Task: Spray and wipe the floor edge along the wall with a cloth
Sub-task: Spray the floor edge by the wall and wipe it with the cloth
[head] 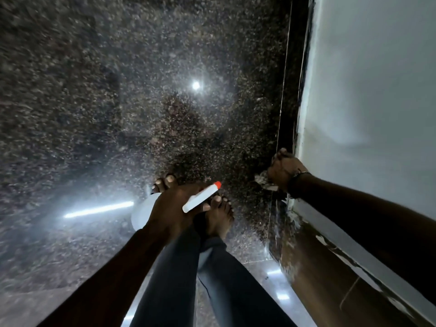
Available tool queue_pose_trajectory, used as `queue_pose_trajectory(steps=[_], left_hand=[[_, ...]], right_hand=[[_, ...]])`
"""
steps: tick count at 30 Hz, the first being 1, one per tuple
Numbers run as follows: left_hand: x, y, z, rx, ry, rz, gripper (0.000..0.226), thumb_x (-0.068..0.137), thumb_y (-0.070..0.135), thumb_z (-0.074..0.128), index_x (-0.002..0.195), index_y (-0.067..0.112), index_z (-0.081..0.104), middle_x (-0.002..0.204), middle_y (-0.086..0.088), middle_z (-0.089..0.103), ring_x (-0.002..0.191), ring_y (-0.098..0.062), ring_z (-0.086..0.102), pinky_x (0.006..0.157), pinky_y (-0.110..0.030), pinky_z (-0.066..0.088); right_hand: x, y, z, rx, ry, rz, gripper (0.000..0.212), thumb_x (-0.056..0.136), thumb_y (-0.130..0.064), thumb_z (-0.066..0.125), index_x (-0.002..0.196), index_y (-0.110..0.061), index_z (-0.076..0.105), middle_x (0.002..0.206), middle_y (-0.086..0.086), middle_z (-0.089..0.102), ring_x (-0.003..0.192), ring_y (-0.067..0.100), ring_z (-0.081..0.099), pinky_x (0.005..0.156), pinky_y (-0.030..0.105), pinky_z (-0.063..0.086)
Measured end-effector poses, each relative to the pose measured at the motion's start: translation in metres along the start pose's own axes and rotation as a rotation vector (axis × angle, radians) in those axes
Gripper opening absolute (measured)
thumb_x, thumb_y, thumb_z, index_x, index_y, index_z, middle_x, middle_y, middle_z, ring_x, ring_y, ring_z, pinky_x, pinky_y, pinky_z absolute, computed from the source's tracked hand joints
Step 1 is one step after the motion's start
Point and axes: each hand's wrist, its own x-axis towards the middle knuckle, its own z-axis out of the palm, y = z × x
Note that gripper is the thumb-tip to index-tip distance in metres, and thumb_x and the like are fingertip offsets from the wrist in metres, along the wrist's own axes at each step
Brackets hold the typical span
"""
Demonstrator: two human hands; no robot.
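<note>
Speckled dark floor (94,102) fills left, glossy, lamp glare on it. Left hand (169,208) over bare feet (219,218), fingers wrapped round white spray bottle (141,215); its white head with orange nozzle (218,184) points up-right toward wall. Dark trouser legs (169,279) below. Right hand (282,171) at floor edge (286,114), fingers bunched on pale cloth (263,181), cloth pressed where floor meets dark skirting (304,267). Dark band (297,177) on wrist. Pale wall (377,90) at right.

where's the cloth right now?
Head view, right of centre: the cloth is bunched under the right hand, at the floor edge against the dark skirting below the wall.
</note>
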Motion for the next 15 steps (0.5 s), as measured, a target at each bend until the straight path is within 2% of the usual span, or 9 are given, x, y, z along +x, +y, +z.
queue_pose_trajectory(steps=[1,2,3,5,6,9,11,13,15], left_hand=[[0.001,0.0,0.001,-0.003,-0.004,0.009,0.042,0.074,0.043,0.062,0.116,0.035,0.062,0.096,0.013,0.072,0.086,0.001,0.065,0.075,-0.035,0.054],[0.001,0.002,0.002,-0.002,-0.004,0.02,0.042,0.074,0.042,0.063,0.116,0.036,0.061,0.098,0.015,0.071,0.088,0.002,0.064,0.076,-0.035,0.053],[0.001,0.003,0.002,-0.004,-0.007,0.028,0.04,0.074,0.043,0.064,0.114,0.036,0.062,0.098,0.016,0.071,0.089,0.003,0.064,0.077,-0.035,0.053],[0.002,0.004,0.003,-0.009,-0.019,0.028,0.037,0.073,0.045,0.065,0.109,0.034,0.062,0.097,0.015,0.071,0.09,0.0,0.065,0.076,-0.038,0.053],[0.003,0.005,0.003,0.001,-0.021,0.022,0.035,0.073,0.045,0.065,0.106,0.032,0.063,0.096,0.013,0.071,0.089,-0.003,0.065,0.075,-0.038,0.052],[0.004,0.009,0.002,0.064,-0.029,0.027,0.02,0.075,0.042,0.069,0.087,0.028,0.061,0.073,0.012,0.065,0.069,-0.001,0.059,0.06,-0.027,0.042],[0.005,0.012,0.0,0.1,-0.022,0.028,0.018,0.077,0.039,0.071,0.079,0.032,0.054,0.063,0.012,0.057,0.06,-0.001,0.053,0.053,-0.019,0.031],[0.004,0.015,0.001,0.116,-0.031,0.033,0.017,0.079,0.038,0.07,0.077,0.032,0.054,0.063,0.011,0.055,0.058,-0.005,0.051,0.051,-0.015,0.029],[0.002,0.02,0.001,0.123,-0.039,0.035,0.013,0.079,0.034,0.07,0.082,0.027,0.06,0.066,0.011,0.057,0.06,-0.005,0.053,0.051,-0.012,0.034]], right_hand=[[-0.011,-0.011,-0.01,-0.09,-0.08,0.047,0.098,0.09,-0.05,-0.018,0.124,0.012,0.05,0.128,0.037,0.05,0.126,0.046,0.044,0.117,0.054,0.018],[-0.015,-0.013,-0.017,-0.197,-0.085,0.111,0.059,0.1,-0.027,0.007,0.122,-0.002,0.056,0.128,0.023,0.058,0.126,0.037,0.048,0.12,0.047,0.017],[-0.018,-0.013,-0.021,-0.279,-0.047,0.149,0.041,0.1,-0.021,0.025,0.123,-0.008,0.057,0.129,0.018,0.058,0.128,0.032,0.048,0.121,0.043,0.013],[-0.021,-0.014,-0.017,-0.366,-0.016,0.236,0.043,0.102,-0.026,0.031,0.134,-0.004,0.049,0.14,0.022,0.048,0.138,0.033,0.035,0.122,0.042,0.003],[-0.022,-0.014,-0.014,-0.365,-0.002,0.278,0.044,0.103,-0.028,0.03,0.136,-0.004,0.047,0.141,0.021,0.047,0.139,0.032,0.033,0.122,0.042,0.005],[-0.026,-0.026,-0.024,-0.192,-0.124,0.294,0.035,0.098,-0.021,0.042,0.13,-0.01,0.051,0.135,0.015,0.053,0.131,0.031,0.045,0.114,0.04,0.03],[-0.024,-0.035,-0.04,-0.096,-0.208,0.256,0.043,0.091,-0.016,0.056,0.132,-0.006,0.05,0.136,0.018,0.053,0.128,0.032,0.049,0.104,0.038,0.041],[-0.023,-0.034,-0.051,-0.058,-0.153,0.246,0.047,0.084,-0.014,0.064,0.128,-0.002,0.052,0.13,0.022,0.057,0.123,0.035,0.054,0.098,0.038,0.045],[-0.022,-0.03,-0.06,-0.022,-0.019,0.264,0.038,0.079,-0.015,0.067,0.112,0.002,0.061,0.117,0.026,0.063,0.112,0.04,0.06,0.09,0.041,0.05]])
